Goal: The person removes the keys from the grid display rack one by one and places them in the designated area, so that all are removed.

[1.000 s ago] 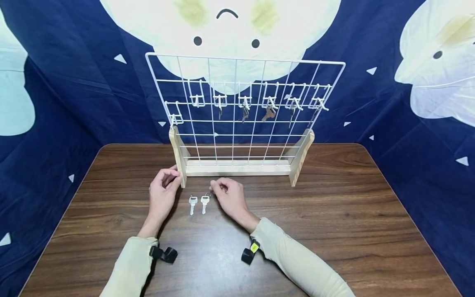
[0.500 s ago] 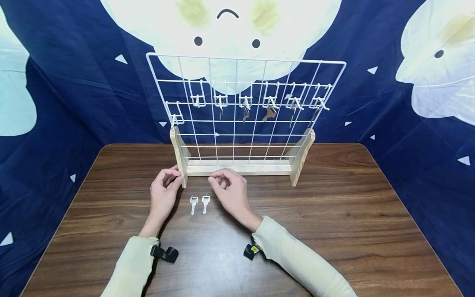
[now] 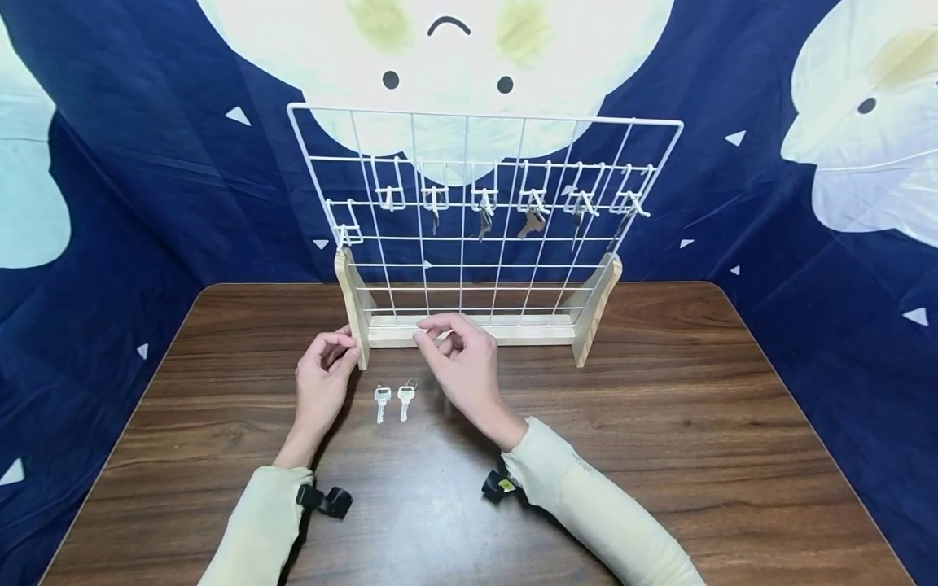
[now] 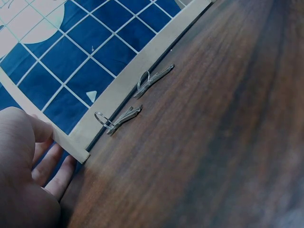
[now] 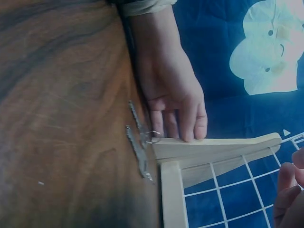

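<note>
My left hand [image 3: 322, 382] grips the left wooden foot [image 3: 353, 309] of a white wire grid rack [image 3: 465, 118], thumb and fingertips at its lower front edge. Two silver keys, a left key [image 3: 381, 403] and a right key [image 3: 405, 402], each with a ring, lie side by side on the table before the rack. Above and right of them is my right hand [image 3: 465, 366], raised before the rack's wooden crossbar [image 3: 542, 334]. Its fingers are loosely bent, thumb and forefinger tips close together, and no held thing shows. The right wrist view catches only its fingertips [image 5: 285, 190].
Wire hooks line the grid. Several keys, such as a brownish key [image 3: 532, 221], hang on the hooks to the right. A left hook [image 3: 391, 198] and a lower left hook [image 3: 348, 234] carry no visible key. Blue cloth [image 3: 146, 203] surrounds the brown table [image 3: 696, 407].
My right hand has risen from beside the right key's ring, up and away toward the grid. Both keys stay on the table, and my left hand keeps its hold on the wooden foot.
</note>
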`<move>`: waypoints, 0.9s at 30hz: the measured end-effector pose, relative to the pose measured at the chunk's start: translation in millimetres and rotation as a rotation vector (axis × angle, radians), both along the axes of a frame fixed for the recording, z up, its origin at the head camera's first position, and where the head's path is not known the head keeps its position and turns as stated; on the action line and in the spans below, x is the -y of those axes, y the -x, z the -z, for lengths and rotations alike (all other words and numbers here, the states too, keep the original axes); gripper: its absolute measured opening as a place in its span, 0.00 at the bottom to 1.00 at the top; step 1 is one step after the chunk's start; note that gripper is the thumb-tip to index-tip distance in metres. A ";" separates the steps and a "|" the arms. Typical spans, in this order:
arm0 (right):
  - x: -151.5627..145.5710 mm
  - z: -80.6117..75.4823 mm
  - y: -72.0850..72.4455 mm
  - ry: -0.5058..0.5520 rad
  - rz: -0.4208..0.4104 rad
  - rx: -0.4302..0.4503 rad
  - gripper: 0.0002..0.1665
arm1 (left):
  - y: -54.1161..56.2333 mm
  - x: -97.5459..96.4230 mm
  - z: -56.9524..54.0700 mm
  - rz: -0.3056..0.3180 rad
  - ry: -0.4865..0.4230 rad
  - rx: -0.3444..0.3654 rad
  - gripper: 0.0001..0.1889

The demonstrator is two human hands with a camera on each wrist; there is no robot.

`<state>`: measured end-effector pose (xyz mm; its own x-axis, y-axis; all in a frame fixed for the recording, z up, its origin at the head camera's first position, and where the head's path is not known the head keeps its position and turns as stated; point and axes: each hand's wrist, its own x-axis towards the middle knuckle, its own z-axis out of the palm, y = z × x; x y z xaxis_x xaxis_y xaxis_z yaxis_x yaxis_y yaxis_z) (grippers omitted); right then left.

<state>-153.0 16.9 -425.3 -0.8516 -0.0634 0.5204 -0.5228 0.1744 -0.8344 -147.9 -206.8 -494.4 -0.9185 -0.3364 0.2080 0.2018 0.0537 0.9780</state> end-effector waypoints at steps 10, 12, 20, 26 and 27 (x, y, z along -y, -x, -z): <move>-2.7 -21.2 9.5 0.059 0.017 -0.061 0.07 | -0.6 0.0 -1.2 -0.001 0.002 0.003 0.07; -4.0 -26.4 12.3 0.078 0.017 -0.065 0.07 | -0.5 -0.2 -1.3 0.000 0.003 0.003 0.07; -7.0 -50.1 20.9 0.137 0.015 -0.099 0.08 | 0.0 -0.2 -0.8 -0.001 0.003 0.010 0.07; -6.7 -66.6 26.4 0.164 0.026 -0.106 0.11 | -0.2 -0.1 -0.2 -0.001 -0.002 0.009 0.07; -6.6 -69.2 27.1 0.165 0.039 -0.107 0.11 | -0.2 -0.1 -0.1 0.000 -0.001 0.008 0.07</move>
